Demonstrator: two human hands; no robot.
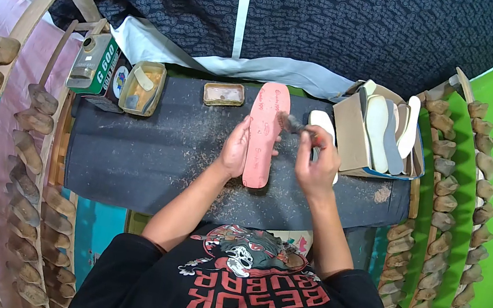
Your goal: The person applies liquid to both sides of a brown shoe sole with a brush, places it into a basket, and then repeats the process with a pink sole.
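Note:
My left hand (235,151) is closed around the left edge of a pink shoe sole (264,140), with fingertips showing at its right side. The sole is held upright lengthwise over the table, and dark handwritten marks cover its face. In my right hand (317,170) a small dark brush (293,125) is pinched between thumb and fingers. Its bristle end reaches the sole's upper right edge; whether it touches is hard to tell. A white insole (323,123) lies on the table behind my right hand, partly hidden by it.
Crumbs are scattered over the dark-covered table (134,154). A cardboard box (350,133) of insoles stands at right. Toward the back are a small shallow tin (224,93), a tray (139,99) with scraps and a green can (98,68). Racks of wooden shoe lasts (29,152) flank both sides.

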